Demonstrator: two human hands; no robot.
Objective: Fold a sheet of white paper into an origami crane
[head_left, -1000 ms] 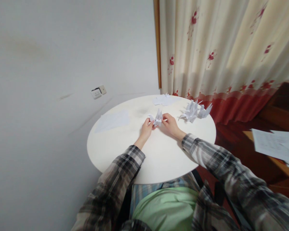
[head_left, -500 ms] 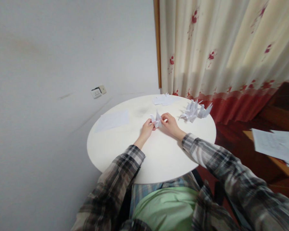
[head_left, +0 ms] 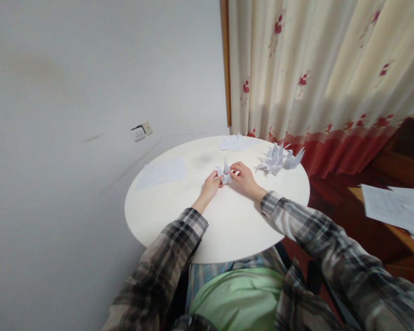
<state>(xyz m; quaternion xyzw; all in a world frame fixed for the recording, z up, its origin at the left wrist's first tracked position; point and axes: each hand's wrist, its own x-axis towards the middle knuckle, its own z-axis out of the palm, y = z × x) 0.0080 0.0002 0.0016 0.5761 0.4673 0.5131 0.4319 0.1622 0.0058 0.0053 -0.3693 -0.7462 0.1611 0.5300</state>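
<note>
A small folded white paper figure (head_left: 225, 173) is held just above the round white table (head_left: 179, 216), near its middle. My left hand (head_left: 211, 185) pinches the figure's left side with closed fingers. My right hand (head_left: 244, 178) pinches its right side, fingers curled round the paper. Both forearms wear plaid sleeves and rest over the table's near half.
A pile of finished folded paper figures (head_left: 278, 159) lies at the table's far right. A flat white sheet (head_left: 162, 173) lies at the left and more paper (head_left: 236, 143) at the far edge. A curtain (head_left: 317, 73) hangs behind; papers (head_left: 393, 207) lie on a wooden surface at right.
The paper figure has been pressed smaller and lower between my hands; its raised points have folded in. My hands have drawn slightly closer together.
</note>
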